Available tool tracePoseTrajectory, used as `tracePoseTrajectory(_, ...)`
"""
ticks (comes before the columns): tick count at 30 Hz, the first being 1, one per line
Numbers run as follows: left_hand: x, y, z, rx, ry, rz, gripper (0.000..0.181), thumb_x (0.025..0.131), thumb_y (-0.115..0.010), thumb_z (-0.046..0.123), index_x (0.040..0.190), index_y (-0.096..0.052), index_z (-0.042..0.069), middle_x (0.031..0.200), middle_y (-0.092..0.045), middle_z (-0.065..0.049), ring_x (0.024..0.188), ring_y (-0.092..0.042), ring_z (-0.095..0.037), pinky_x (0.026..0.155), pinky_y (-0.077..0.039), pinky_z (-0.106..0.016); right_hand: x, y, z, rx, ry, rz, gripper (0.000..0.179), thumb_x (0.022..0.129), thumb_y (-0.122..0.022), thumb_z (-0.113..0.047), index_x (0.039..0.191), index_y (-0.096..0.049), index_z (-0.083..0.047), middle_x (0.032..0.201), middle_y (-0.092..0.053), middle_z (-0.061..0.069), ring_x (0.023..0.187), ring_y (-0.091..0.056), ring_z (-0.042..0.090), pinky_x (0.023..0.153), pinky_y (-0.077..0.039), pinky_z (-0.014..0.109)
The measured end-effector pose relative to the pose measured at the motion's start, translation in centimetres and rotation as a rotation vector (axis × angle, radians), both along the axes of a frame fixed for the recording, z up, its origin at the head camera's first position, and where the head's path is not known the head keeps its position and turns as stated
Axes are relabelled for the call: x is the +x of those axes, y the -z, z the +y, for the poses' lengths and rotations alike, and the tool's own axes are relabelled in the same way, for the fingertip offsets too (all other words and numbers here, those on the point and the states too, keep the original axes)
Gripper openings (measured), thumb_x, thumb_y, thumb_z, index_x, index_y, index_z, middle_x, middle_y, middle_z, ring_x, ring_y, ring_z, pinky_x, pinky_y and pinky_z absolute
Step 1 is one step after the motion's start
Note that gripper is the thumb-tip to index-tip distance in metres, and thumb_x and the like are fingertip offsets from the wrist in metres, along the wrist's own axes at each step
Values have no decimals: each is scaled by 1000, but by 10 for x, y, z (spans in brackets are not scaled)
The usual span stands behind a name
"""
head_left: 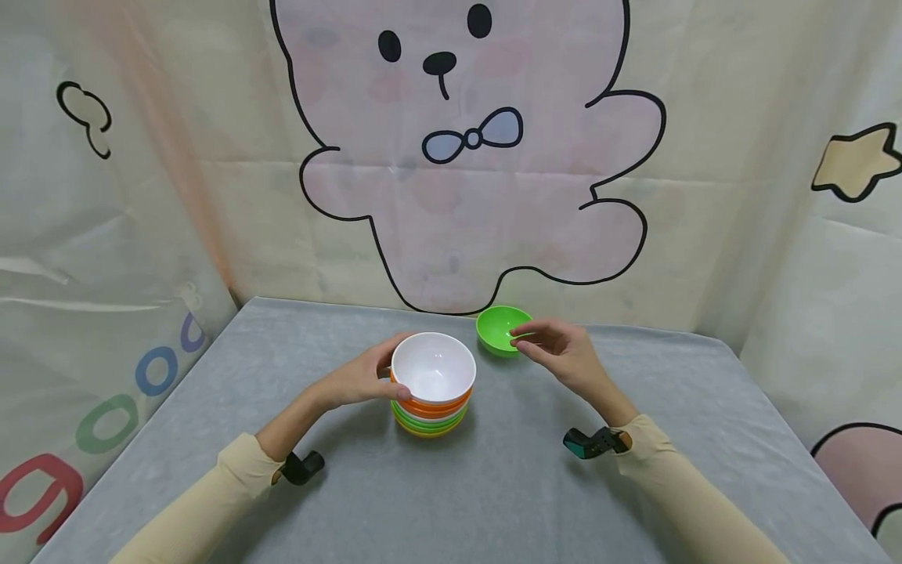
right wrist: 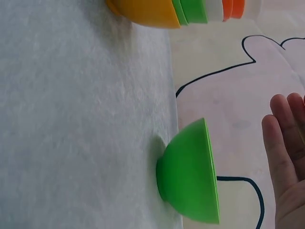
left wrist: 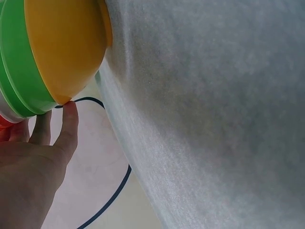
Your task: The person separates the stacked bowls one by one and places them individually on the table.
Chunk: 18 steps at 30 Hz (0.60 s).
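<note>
The left hand (head_left: 361, 380) has its grip curled round the left side of an upright stack of bowls (head_left: 434, 385), white on top and yellow at the bottom, in the middle of the grey-covered worktop (head_left: 507, 478). The right hand (head_left: 564, 356) holds nothing, its grip loosely parted beside a single green bowl (head_left: 496, 329), which stands upright, far and right of the stack, apart from it.
</note>
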State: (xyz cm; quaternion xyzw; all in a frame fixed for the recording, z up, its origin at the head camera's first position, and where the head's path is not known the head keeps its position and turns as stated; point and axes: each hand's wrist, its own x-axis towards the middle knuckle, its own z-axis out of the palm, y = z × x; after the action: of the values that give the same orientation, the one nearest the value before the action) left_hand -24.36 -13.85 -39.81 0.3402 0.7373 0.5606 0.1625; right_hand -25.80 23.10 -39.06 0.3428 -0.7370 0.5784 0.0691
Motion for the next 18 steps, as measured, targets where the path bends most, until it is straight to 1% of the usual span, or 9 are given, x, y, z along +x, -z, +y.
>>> tracePoseTrajectory(6, 0, 1, -1, -3, -3, 16, 91, 86, -80, 47, 156, -35, 11, 144, -51, -7, 128, -49, -28, 104, -43, -49, 0, 1, -10, -7, -11, 1, 24, 93, -69, 10, 117, -68, 5, 113, -66, 31, 99, -67, 45, 83, -58, 35)
tracePoseTrajectory(13, 0, 0, -1, 1, 6, 15, 92, 85, -80, 47, 156, -34, 11, 145, -50, -7, 128, -49, -28, 105, -42, -49, -1, 4, -20, -51, -45, -34, 24, 92, -69, 11, 115, -67, 7, 113, -66, 30, 100, -64, 52, 84, -58, 37)
tracePoseTrajectory(15, 0, 0, -1, 2, 6, 12, 93, 85, -81, 48, 157, -34, 12, 145, -50, -7, 128, -49, -27, 105, -42, -49, -2, 5, -23, -63, -56, -39, 24, 91, -69, 11, 115, -67, 8, 113, -65, 32, 100, -65, 50, 85, -58, 37)
tracePoseTrajectory(18, 0, 0, -1, 6, 8, 11, 94, 84, -81, 49, 157, -34, 12, 144, -50, -6, 128, -49, -26, 105, -42, -49, -3, 7, -26, -58, -56, -42, 24, 91, -70, 10, 115, -68, 6, 112, -64, 34, 100, -67, 42, 84, -58, 37)
